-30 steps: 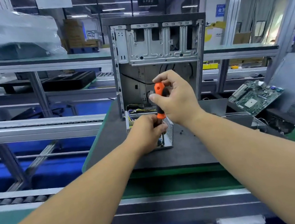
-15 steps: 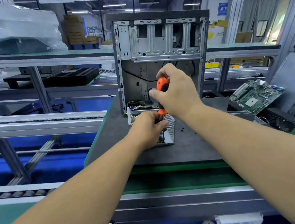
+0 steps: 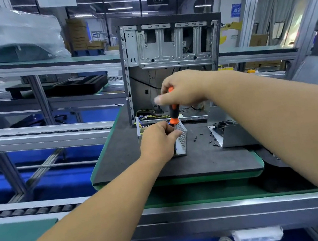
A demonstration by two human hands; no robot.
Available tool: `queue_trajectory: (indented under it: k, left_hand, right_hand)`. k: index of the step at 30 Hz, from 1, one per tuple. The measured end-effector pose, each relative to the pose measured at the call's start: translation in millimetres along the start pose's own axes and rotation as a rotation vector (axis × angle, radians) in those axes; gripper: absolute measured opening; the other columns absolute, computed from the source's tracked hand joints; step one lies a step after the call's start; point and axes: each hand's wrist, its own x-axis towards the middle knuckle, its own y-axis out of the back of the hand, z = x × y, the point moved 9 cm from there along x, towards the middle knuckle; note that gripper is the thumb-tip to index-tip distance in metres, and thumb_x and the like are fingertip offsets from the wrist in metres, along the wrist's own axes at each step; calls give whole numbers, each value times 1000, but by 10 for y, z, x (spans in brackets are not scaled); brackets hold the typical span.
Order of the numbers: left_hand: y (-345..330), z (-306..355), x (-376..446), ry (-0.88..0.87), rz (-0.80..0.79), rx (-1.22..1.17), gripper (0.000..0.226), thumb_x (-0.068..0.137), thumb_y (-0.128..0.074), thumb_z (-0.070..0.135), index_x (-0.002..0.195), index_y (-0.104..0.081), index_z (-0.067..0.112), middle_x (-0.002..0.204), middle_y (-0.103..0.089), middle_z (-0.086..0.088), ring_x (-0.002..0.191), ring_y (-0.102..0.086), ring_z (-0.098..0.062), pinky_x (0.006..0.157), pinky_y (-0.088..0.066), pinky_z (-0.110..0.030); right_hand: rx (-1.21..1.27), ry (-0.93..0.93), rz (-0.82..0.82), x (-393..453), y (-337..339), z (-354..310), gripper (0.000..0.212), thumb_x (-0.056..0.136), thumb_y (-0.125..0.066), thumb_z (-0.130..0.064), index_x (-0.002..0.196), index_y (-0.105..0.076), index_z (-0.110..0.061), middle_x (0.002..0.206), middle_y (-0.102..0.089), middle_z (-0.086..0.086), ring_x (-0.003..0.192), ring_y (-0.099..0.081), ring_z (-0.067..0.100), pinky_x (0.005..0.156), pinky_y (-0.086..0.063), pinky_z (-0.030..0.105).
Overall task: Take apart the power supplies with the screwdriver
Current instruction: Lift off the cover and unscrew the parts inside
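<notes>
A small silver power supply (image 3: pixel 181 140) with a perforated side lies on the dark grey mat (image 3: pixel 200 161). My left hand (image 3: pixel 160 140) grips its top near the front, covering most of it. My right hand (image 3: pixel 182 91) holds the orange and black screwdriver (image 3: pixel 173 114) upright by its handle, tip down into the power supply just beyond my left fingers. The tip itself is hidden. Coloured wires (image 3: pixel 149 117) run out of the unit's far end.
An open computer case (image 3: pixel 169 43) stands upright just behind the power supply. A silver cover part (image 3: pixel 231 133) lies on the mat to the right, with several loose black screws (image 3: pixel 207 136) beside it. Roller conveyor rails (image 3: pixel 39 135) run on the left.
My right hand has turned on the screwdriver handle, thumb now pointing left. The view has shifted, so the silver cover and screws on the right show.
</notes>
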Motion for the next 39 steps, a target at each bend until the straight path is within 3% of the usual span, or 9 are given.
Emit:
queue_trajectory:
  k: [4, 9, 12, 16, 22, 25, 30, 33, 39]
  left_hand:
    - [-14, 24, 15, 20, -9, -16, 36, 83, -81, 43, 66, -56, 24, 57, -61, 6, 55, -57, -13, 61, -51, -34]
    - [-78, 51, 22, 48, -110, -202, 9, 91, -73, 19, 84, -73, 23, 80, -76, 2, 82, -73, -20, 80, -61, -47]
    - [-48, 14, 53, 101, -81, -171, 16, 86, -79, 25, 77, -70, 14, 74, -74, -4, 74, -71, -22, 78, -61, -49]
    - [15, 28, 93, 107, -24, -72, 42, 76, -87, 40, 66, -52, 19, 62, -64, 1, 59, -56, -18, 63, -52, -36]
    - [-55, 46, 117, 81, -138, -171, 9, 93, -72, 23, 86, -77, 21, 79, -77, 7, 80, -73, -17, 78, -58, -33]
    - [-20, 34, 125, 117, -110, -145, 20, 87, -78, 29, 71, -71, 19, 62, -68, 9, 60, -59, -19, 60, -48, -29]
    - [11, 49, 130, 162, -72, -141, 38, 75, -88, 39, 65, -56, 20, 62, -63, 1, 58, -55, -16, 59, -45, -30]
    - [-22, 71, 113, 133, -133, -175, 15, 86, -80, 29, 76, -72, 22, 71, -73, 3, 63, -61, -13, 62, -49, -29]
    - [51, 79, 107, 170, -90, -65, 44, 74, -90, 42, 67, -53, 19, 62, -60, 1, 57, -52, -18, 57, -42, -31]
  right_hand:
    - [-246, -63, 18, 28, 36, -99, 46, 104, -47, -52, 76, -61, -19, 79, -68, 1, 67, -61, 15, 56, -44, 29]
    - [-70, 47, -209, -62, -1, -262, 29, 91, -49, -5, 105, -70, -19, 108, -72, 8, 91, -70, 35, 71, -58, 39]
    - [24, 18, -180, -57, -37, -262, 13, 96, -58, -24, 107, -63, -20, 104, -70, 9, 81, -66, 29, 63, -55, 36]
    - [-304, -74, -26, 23, 27, -189, 52, 105, -38, -61, 92, -61, -16, 86, -59, 4, 83, -59, 26, 68, -41, 35]
    - [-10, -51, -253, -22, -50, -200, 25, 92, -52, -7, 109, -69, -12, 101, -71, 16, 76, -60, 26, 61, -52, 31]
    - [34, -57, -252, -37, -43, -223, 27, 96, -58, -21, 119, -67, -11, 114, -71, 18, 84, -67, 28, 73, -62, 42]
    - [-228, -119, -70, 37, 28, -186, 59, 104, -41, -60, 92, -66, -8, 74, -67, 9, 59, -66, 25, 55, -46, 31]
    - [-300, -126, -73, 44, 19, -187, 57, 108, -38, -51, 88, -68, -7, 65, -65, 7, 54, -59, 22, 51, -40, 29]
    - [-82, -141, -152, 38, 33, -170, 32, 88, -66, -34, 109, -70, -10, 95, -72, 14, 61, -65, 30, 46, -52, 26]
